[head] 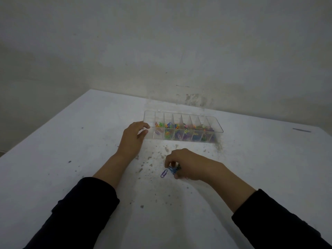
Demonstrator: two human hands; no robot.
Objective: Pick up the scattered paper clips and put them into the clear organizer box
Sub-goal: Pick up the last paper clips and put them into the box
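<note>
Your right hand [186,163] pinches blue paper clips [173,170]; a purple clip [163,173] lies at its nine o'clock. The organizer box [183,115], steadied by your left hand [133,136], looks nearly filled.

I am looking down at a white table [75,141] that is filling the near half of my view, its top showing grey-brown specks and smudges thickest around the middle. A short dark mark [301,130] is lying near the far right edge. Beyond it a bare, off-white wall [161,42] is rising, carrying scuffs and a stained patch [195,99] just above the table's far edge. Dim, even light is falling throughout.
</note>
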